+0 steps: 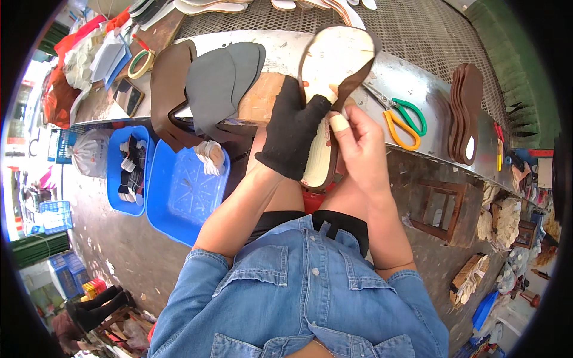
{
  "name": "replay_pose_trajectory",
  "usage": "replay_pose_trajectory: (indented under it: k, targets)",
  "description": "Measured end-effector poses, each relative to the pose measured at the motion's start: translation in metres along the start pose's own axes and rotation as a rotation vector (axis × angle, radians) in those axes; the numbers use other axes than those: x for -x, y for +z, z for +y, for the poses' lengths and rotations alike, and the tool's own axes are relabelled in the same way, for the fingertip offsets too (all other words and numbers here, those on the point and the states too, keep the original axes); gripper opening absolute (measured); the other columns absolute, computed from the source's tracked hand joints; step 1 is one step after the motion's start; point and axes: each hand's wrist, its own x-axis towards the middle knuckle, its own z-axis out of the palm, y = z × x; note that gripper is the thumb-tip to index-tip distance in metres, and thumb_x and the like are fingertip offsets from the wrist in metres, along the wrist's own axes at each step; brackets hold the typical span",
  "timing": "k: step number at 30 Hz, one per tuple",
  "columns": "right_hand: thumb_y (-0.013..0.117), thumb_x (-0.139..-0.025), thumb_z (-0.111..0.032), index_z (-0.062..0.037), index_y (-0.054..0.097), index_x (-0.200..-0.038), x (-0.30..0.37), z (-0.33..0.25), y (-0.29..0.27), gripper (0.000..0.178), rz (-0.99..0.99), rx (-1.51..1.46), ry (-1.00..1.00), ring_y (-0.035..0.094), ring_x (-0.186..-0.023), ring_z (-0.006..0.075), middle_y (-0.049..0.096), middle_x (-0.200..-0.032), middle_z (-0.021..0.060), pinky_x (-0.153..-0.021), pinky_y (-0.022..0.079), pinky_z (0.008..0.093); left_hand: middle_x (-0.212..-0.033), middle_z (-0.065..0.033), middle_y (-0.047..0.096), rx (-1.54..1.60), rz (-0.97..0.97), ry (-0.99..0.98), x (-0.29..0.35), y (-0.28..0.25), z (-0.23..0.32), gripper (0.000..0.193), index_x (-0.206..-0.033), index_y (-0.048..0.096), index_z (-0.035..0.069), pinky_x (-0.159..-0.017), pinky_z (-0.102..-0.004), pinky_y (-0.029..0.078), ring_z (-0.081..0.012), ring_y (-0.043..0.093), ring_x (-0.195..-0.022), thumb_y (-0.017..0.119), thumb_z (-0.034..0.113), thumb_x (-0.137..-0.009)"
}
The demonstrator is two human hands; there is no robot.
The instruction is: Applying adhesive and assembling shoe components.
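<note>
Insole (341,52), cream side up, is held across the tabletop's (439,80) near edge — forefoot over the top, heel above the lap (343,201). Gloved left hand (292,128) curls around its waist, thumb across the face; bare right hand (365,143) pinches the brown leather cover's (357,80) edge between thumb and forefinger. Looks like the wrap-and-press step. Next move likely calls for firm thumb pressure along the leather standing off the forefoot's right side — with a steady left grip.

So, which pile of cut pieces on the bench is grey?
The grey pile between the left brown pile and the gloved left hand; the far-right pile is brown too.
</note>
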Motion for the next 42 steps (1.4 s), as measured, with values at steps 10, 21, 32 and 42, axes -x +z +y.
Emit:
replay_pose_trajectory:
  k: [10,21,32,42]
  targets:
    - [0.062,-0.089,-0.012,-0.0003,0.056,-0.087,-0.011,-0.002,-0.009,0.013,-0.136,-0.370,-0.096,0.053,-0.068,0.0019,0.058,-0.076,-0.0016,-0.058,0.044,0.0193,-0.100,-0.0093,0.060,0.243,0.046,-0.030,0.008,0.002,-0.008,0.037,-0.119,0.049,0.000,-0.074,-0.0287,0.049,-0.0134,0.058,-0.085,0.053,0.026,-0.093]
    - [0.047,-0.096,-0.043,0.0018,0.059,-0.104,-0.024,-0.019,-0.002,0.047,0.185,-1.010,0.286,0.057,-0.067,0.0096,0.066,-0.087,0.0041,-0.058,0.043,0.0235,-0.106,-0.0113,0.062,0.319,-0.070,-0.107,0.009,0.002,0.011,0.043,-0.120,0.050,-0.005,-0.078,-0.0286,0.051,-0.0159,0.063,-0.092,0.061,0.021,-0.087]
    - [0.055,-0.093,-0.022,0.0000,0.058,-0.080,-0.029,-0.010,-0.014,0.026,0.081,-0.514,-0.137,0.046,-0.060,0.0031,0.056,-0.067,-0.0029,-0.051,0.036,0.0219,-0.099,-0.0105,0.064,0.282,0.001,0.044,0.012,0.012,0.012,0.033,-0.113,0.055,-0.006,-0.073,-0.0273,0.051,-0.0141,0.063,-0.086,0.058,0.015,-0.088]
    - [0.061,-0.090,-0.015,-0.0010,0.054,-0.095,-0.024,0.004,-0.013,0.017,-0.056,-0.557,-0.150,0.051,-0.070,0.0024,0.058,-0.082,-0.0016,-0.061,0.043,0.0194,-0.100,-0.0111,0.063,0.448,0.041,0.005,-0.003,0.010,0.013,0.037,-0.116,0.053,-0.004,-0.072,-0.0287,0.052,-0.0165,0.064,-0.084,0.058,0.020,-0.088]
